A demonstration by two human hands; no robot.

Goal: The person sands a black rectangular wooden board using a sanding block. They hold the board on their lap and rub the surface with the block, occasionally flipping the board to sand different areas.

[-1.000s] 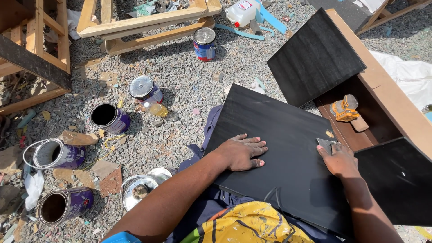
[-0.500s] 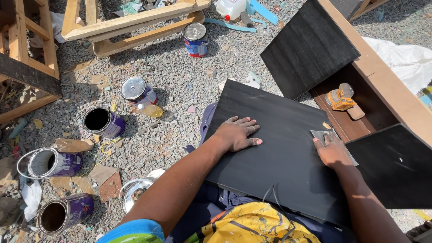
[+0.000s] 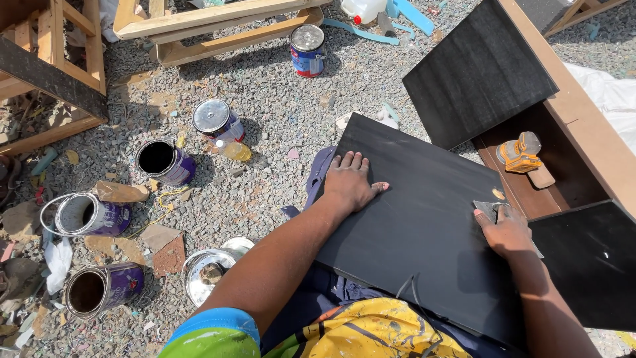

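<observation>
Black-painted board (image 3: 424, 225) lies across the person's lap, its near edge hidden behind a yellow paint-stained garment (image 3: 371, 335) and its lower right corner running out of frame. Left hand (image 3: 351, 182) rests flat near the board's far left corner, fingers spread wide, holding nothing. Right hand (image 3: 507, 232) sits at the board's right edge, fingers curled down on a grey sanding sheet (image 3: 491, 211) — most of the sheet is covered by the hand, so its full outline cannot be made out.

Beyond the right edge stands an open brown cabinet (image 3: 583, 132), cut off at the frame's right side; a yellow sander (image 3: 520, 152) lies inside it, and a second black panel (image 3: 480, 73) leans at its far end. Another black panel (image 3: 586, 265) crowds the board's right edge, leaving little room there.

Left of the board the gravel ground (image 3: 285, 99) is open up to a scatter of paint cans (image 3: 162, 161) — some open, some lidded — well apart from the left hand.
</observation>
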